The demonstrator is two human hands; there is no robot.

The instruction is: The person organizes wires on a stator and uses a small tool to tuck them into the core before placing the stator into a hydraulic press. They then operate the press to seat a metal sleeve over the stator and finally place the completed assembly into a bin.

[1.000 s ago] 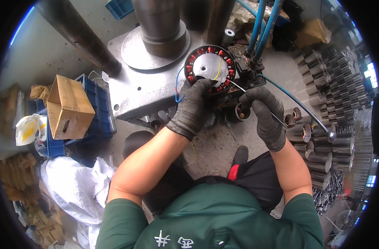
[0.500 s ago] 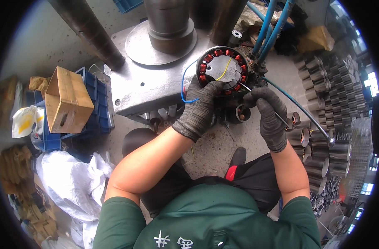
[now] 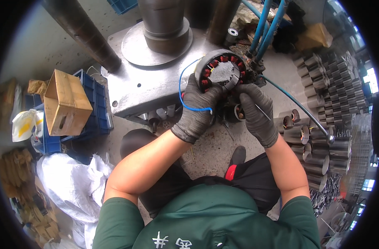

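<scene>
A motor stator (image 3: pixel 202 68), a dark metal ring with red-copper coils inside, is tilted over the front right of a metal press table. My left hand (image 3: pixel 198 103), in a grey work glove, is closed on its near left rim, thumb on top. A blue wire (image 3: pixel 181 81) loops from the ring down across that glove. Only a short bit of a yellow wire shows inside the ring. My right hand (image 3: pixel 258 116), also gloved, is closed around a thin metal rod (image 3: pixel 263 112) close to the ring's near right edge. The rod's front tip is hidden by the fingers and ring.
The press table (image 3: pixel 129 95) carries a thick steel column (image 3: pixel 162 25). Blue pipes (image 3: pixel 266 29) and a ball-ended lever (image 3: pixel 330 139) stand to the right, by stacked metal cylinders (image 3: pixel 318 93). At left are a cardboard box (image 3: pixel 69 101), blue crates (image 3: pixel 100 99) and a white sack (image 3: pixel 69 182).
The stator has tipped so its outer wall shows more. My right hand has moved left and closer to the ring with the rod. The blue wire now lies further across my left glove.
</scene>
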